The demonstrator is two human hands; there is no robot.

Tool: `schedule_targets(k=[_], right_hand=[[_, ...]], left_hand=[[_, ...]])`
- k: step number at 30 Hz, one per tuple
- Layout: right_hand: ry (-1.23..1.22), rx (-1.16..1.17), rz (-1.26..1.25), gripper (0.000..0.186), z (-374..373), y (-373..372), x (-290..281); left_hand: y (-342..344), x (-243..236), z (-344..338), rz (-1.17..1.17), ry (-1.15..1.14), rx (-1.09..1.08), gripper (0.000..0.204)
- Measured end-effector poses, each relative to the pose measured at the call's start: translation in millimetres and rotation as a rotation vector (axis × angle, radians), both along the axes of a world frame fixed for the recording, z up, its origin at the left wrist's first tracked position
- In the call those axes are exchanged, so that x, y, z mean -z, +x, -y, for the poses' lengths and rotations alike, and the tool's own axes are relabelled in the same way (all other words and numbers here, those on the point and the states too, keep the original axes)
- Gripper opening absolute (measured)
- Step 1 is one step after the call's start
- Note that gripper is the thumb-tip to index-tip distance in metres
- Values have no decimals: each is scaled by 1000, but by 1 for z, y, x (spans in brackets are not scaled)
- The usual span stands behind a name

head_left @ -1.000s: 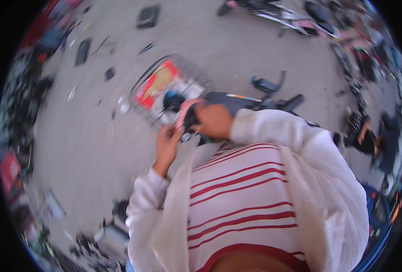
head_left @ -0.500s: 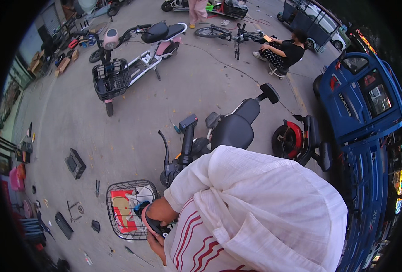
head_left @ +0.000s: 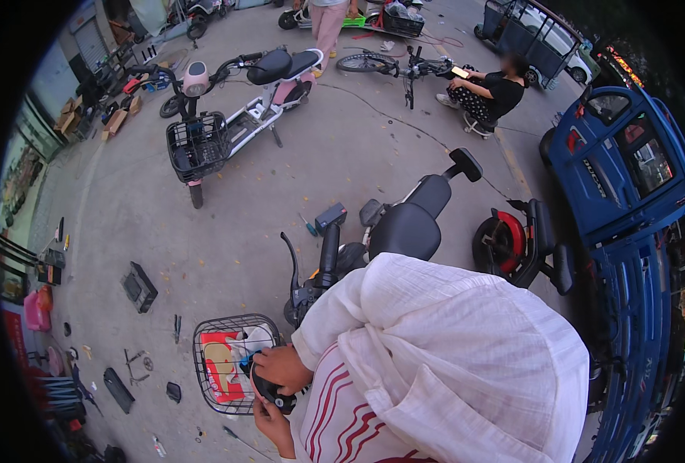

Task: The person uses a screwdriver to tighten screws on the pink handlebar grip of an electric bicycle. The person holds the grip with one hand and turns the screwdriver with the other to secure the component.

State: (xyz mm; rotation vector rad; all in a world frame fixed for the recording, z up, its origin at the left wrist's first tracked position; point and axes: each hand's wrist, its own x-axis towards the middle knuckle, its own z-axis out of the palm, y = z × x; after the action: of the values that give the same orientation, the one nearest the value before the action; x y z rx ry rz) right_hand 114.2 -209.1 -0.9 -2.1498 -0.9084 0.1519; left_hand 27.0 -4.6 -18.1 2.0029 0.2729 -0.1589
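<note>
At the front of an electric scooter, both my hands are on a rounded black housing with a pinkish rim [head_left: 274,395], close against my striped shirt. My right hand [head_left: 280,369] lies over its upper side with the fingers bent onto it. Lower down, my left hand [head_left: 271,423] grips the rim from below, its fingertips partly hidden. Just left of the hands is the wire basket [head_left: 198,347], holding a red-and-tan package [head_left: 220,366] and white and blue items. Above my sleeve show the scooter's handlebar grip [head_left: 330,248] and black seat [head_left: 405,231].
A pink-and-white scooter [head_left: 238,139] stands ahead on the left. One person [head_left: 500,96] sits beside a bicycle [head_left: 412,69]; another in pink trousers [head_left: 328,31] stands behind. A blue three-wheeled truck [head_left: 628,170] is at right. A black box [head_left: 139,287] and tools lie left.
My right hand has lifted from lower on the housing to its upper side, so its fingers show more. The view has shifted slightly. The person in pink trousers has moved left.
</note>
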Motion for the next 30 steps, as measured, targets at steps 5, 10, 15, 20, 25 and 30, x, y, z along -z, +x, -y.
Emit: schedule_targets(k=[5, 10, 15, 20, 25, 30], right_hand=[[-55, -193, -329, 67, -5, -11, -38], [-15, -142, -418, 72, -4, -7, -30], [45, -65, -483, 58, -6, -15, -16], [95, -51, -595, 56, 0, -18, -19], [155, -39, -697, 54, 3, -14, -19], [214, -33, -801, 52, 3, -14, -19]], left_hand=[[27, -13, 1, -100, -167, 4, 40], [34, -43, 19, -122, 53, 39, 37], [27, -41, 22, -98, -29, 36, 41], [13, -20, 1, 5, -147, 109, 41], [7, -15, -7, 215, 7, 291, 42], [3, -4, -9, 294, 62, 278, 43]])
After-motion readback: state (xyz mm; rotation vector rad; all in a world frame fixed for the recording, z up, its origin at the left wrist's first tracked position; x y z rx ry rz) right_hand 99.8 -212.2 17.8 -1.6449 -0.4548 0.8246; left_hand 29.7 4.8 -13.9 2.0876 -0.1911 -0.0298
